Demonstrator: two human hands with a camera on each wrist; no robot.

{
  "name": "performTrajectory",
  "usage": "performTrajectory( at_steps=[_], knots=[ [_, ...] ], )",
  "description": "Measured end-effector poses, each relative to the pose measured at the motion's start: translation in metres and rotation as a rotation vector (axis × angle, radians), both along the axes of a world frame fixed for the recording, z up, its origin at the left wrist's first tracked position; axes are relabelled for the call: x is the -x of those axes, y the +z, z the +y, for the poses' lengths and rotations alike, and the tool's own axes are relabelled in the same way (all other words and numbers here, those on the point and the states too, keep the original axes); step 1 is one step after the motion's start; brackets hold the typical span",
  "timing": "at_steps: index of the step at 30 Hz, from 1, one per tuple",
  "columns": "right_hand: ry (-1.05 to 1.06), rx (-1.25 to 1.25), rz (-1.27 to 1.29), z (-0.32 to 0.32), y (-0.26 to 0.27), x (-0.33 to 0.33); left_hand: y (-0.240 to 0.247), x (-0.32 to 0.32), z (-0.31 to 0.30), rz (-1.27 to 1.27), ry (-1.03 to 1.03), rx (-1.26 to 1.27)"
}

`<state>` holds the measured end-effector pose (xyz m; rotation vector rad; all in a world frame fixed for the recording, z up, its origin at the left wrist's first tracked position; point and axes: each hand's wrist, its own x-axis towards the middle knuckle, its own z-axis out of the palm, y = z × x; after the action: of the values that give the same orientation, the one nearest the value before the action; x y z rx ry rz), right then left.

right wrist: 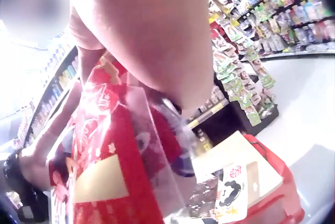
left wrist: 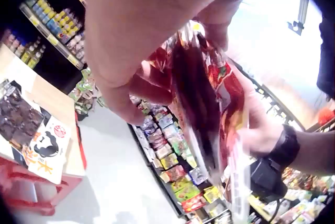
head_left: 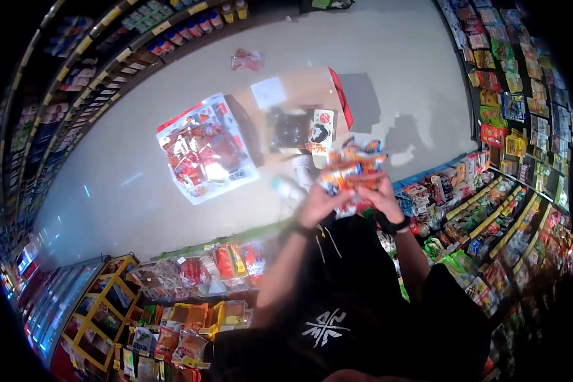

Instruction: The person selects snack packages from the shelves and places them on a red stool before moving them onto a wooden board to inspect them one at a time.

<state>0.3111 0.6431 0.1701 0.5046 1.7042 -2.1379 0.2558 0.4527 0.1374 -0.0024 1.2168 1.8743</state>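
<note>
Packets (head_left: 353, 169) in red and clear plastic are held at right of centre in the head view, between the left hand (head_left: 318, 205) and the right hand (head_left: 380, 195). The fingers of both are clamped round them; the exact count is apparently obscured by blur. A black-and-white pack (head_left: 323, 132) is noted on the table (head_left: 302, 84), centre; a large clear-fronted pack (head_left: 207, 149) is observed at left.

Glossy red-and-orange, partly clear plastic packets (head_left: 353, 170); bunched together, held aloft
</note>
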Motion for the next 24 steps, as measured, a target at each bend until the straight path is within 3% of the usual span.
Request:
performTrajectory(
  at_steps=[1,2,6,8,10,12,13,15,16,17,19,24],
  knots=[
    [0.061,-0.035,0.014,-0.001,0.024,-0.012,0.016,-0.018,-0.006,-0.028,0.021,-0.06],
    [-0.093,0.054,-0.006,-0.011,0.042,-0.025,0.028,-0.034,-0.011,-0.049,0.04,-0.104],
    [0.091,-0.004,0.039,-0.016,0.075,-0.066,0.056,-0.101,-0.017,-0.032,0.228,-0.123],
    [0.19,-0.099,0.169,-0.027,0.123,-0.057,0.087,-0.107,-0.028,0.081,0.098,0.021],
    [0.264,-0.153,0.292,-0.042,0.177,-0.046,0.147,-0.1,-0.029,0.128,0.262,-0.052],
    [0.332,-0.347,0.455,-0.05,0.208,-0.055,0.188,-0.104,-0.037,0.138,0.234,-0.014],
    [0.292,-0.125,0.446,-0.047,0.216,-0.057,0.209,-0.099,-0.035,0.171,0.235,-0.057],
    [0.217,0.331,0.395,-0.039,0.234,-0.061,0.225,-0.109,-0.044,0.291,0.052,0.027],
    [0.176,0.346,0.333,-0.028,0.223,-0.079,0.238,-0.111,-0.038,0.216,0.006,0.032],
    [0.179,0.405,0.402,-0.014,0.211,-0.079,0.24,-0.11,-0.027,0.377,0.008,-0.017],
    [0.205,0.483,0.473,0.014,0.208,-0.071,0.249,-0.112,0.008,0.243,0.152,-0.17],
    [0.439,0.31,0.363,0.126,0.224,-0.036,0.244,-0.114,0.13,0.131,0.328,-0.19]
  ],
)
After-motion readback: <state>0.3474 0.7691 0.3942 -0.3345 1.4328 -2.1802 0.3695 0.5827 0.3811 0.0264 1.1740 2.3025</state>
